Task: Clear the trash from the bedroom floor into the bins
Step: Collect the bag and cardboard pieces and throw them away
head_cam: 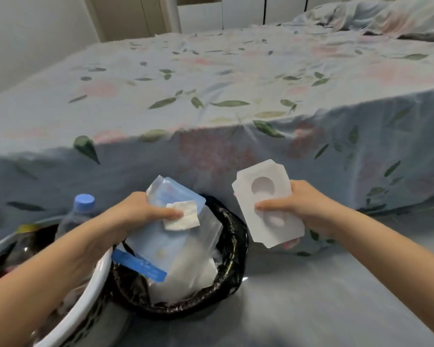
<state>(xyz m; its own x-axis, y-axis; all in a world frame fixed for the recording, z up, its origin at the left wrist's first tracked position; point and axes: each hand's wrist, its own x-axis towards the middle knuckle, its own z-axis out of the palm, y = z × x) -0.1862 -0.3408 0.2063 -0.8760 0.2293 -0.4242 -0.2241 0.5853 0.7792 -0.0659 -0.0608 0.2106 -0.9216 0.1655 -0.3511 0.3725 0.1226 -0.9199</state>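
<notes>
From the head camera I am looking down past a bed that is filling the upper part of the view, its blue floral sheet hanging down the near side to the grey floor. A rumpled quilt is lying at the far right corner of the bed.

Low in the middle, a round bin lined with a black bag is sitting on the floor just in front of the hanging sheet, with white paper or plastic lying inside it. Touching it on the left is a white-rimmed bin, and in that one I am seeing a clear bottle with a blue cap standing up and a dark bottle with a yellow cap beside it.

My left hand is reaching across the white rim and hovering over the black-lined bin. Its fingers are pinching a clear plastic pouch with a blue strip together with a small crumpled white tissue, the pouch drooping into the bin's mouth.

My right hand is hanging to the right of that bin, above the floor, its fingers clamped around a white moulded cardboard insert with round hollows, thumb pressing on its front face. The insert is tilted and clear of the bin.
</notes>
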